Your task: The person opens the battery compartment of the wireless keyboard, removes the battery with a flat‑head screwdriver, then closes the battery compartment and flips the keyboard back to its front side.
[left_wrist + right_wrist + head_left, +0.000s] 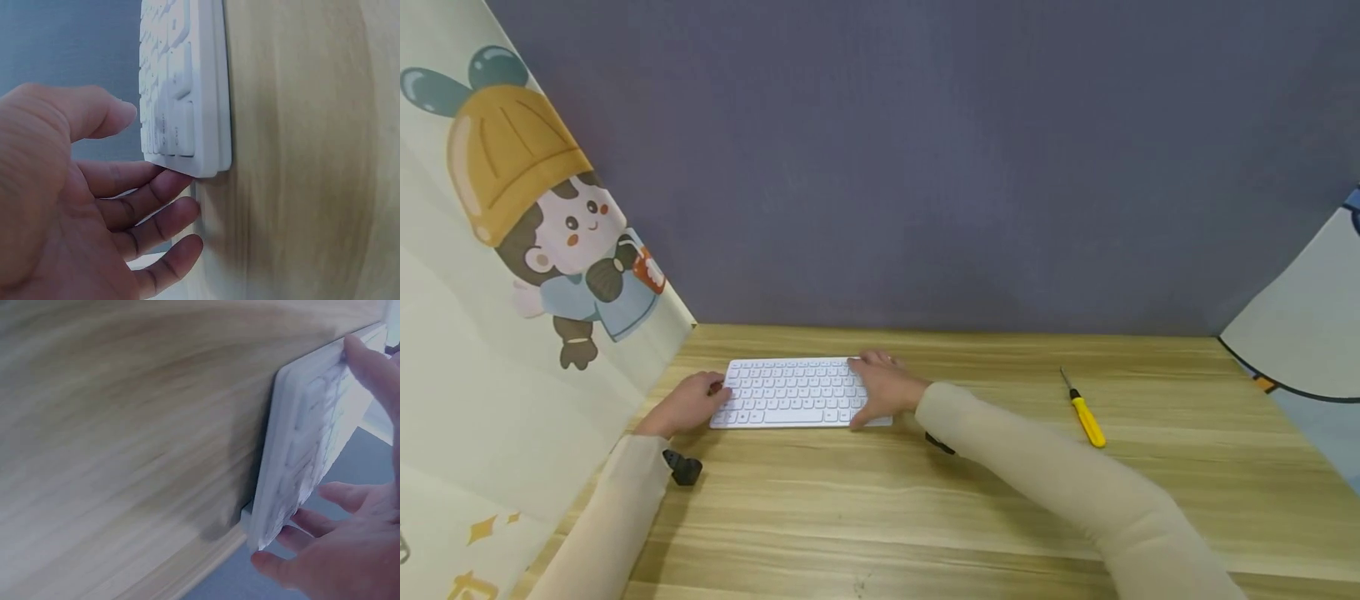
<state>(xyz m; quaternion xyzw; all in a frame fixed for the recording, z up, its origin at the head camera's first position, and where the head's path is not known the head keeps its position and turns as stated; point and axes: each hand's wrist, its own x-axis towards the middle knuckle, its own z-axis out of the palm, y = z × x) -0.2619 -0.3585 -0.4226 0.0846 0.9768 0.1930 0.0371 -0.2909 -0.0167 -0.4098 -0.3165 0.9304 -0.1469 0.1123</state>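
Observation:
A white keyboard point(793, 400) lies on the wooden table with its keys up, left of the middle in the head view. My left hand point(688, 402) is at its left end. In the left wrist view, loosely bent fingers point(159, 222) touch or sit just beside the end edge, and the thumb stands apart over the key side. My right hand point(883, 387) spans the keyboard's right part from front to back. Its thumb presses the near edge, while the fingertips point(269, 562) hold the far edge and cover some keys.
A screwdriver point(1086, 419) with a yellow handle lies on the table point(850, 517) to the right, its tip pointing away. A dark grey panel point(955, 167) stands along the table's back edge. On the left rises a pale wall point(460, 375) with a cartoon figure.

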